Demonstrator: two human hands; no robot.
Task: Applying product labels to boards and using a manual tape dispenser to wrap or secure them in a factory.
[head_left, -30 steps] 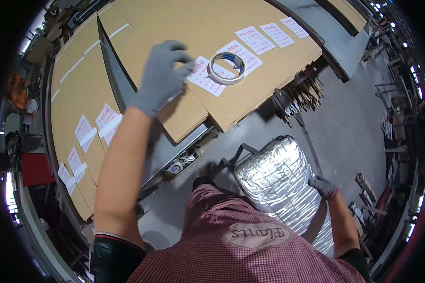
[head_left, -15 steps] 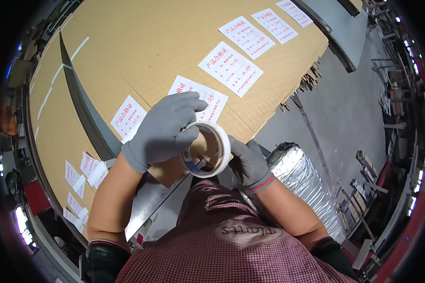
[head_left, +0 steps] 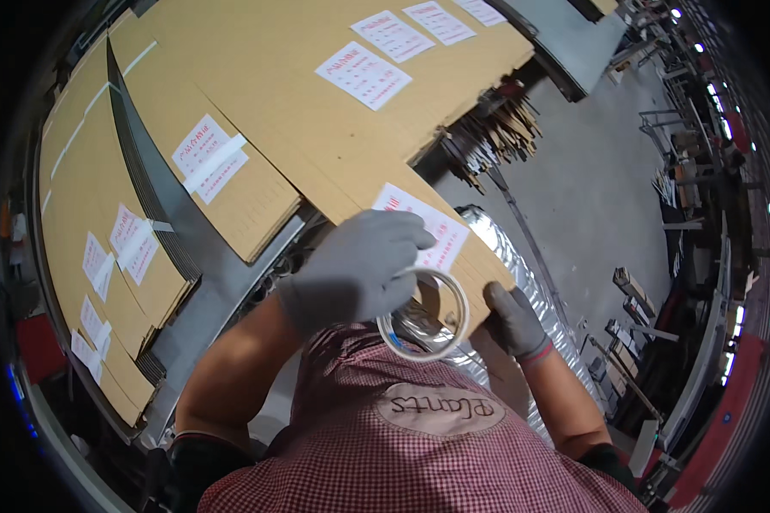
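My left hand (head_left: 355, 272), in a grey glove, grips a roll of clear tape (head_left: 425, 315) just above my chest. My right hand (head_left: 513, 321), also gloved, holds the near corner of a brown cardboard sheet (head_left: 334, 137) beside the roll. A white label with red print (head_left: 432, 229) lies on that corner, partly hidden by my left fingers. Whether tape is drawn from the roll I cannot tell.
More cardboard sheets with white labels (head_left: 210, 158) lie on the metal table (head_left: 222, 286) at the left. A silver foil-wrapped bundle (head_left: 509, 248) sits under the cardboard corner. Wooden sticks (head_left: 492, 137) stick out below the table. Racks and clutter stand along the grey floor (head_left: 590, 188) at the right.
My left hand took the tape roll off the cardboard and brought it to my chest. My right hand left the foil bundle and now holds the cardboard corner beside the roll.
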